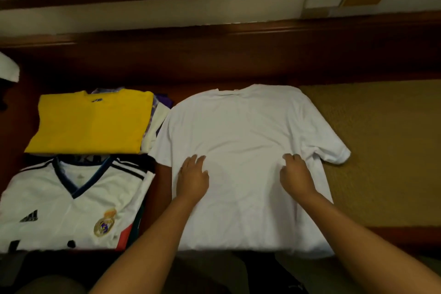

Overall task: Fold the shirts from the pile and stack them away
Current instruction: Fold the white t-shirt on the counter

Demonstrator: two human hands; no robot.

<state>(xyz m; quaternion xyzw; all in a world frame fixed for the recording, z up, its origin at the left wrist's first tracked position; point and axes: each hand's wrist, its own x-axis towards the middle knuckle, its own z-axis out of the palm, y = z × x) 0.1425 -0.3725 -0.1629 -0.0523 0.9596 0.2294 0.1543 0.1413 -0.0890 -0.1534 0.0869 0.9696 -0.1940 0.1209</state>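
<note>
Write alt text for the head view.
A person's left hand presses flat on a white T-shirt spread on a table, while the right hand pinches its fabric near the sleeve. To the left lie a folded yellow shirt and a white football jersey.

Dark wooden surface with a tan mat at right. A plain white T-shirt lies spread across wood and mat; a folded yellow shirt tops one stack, a white football jersey another.
</note>
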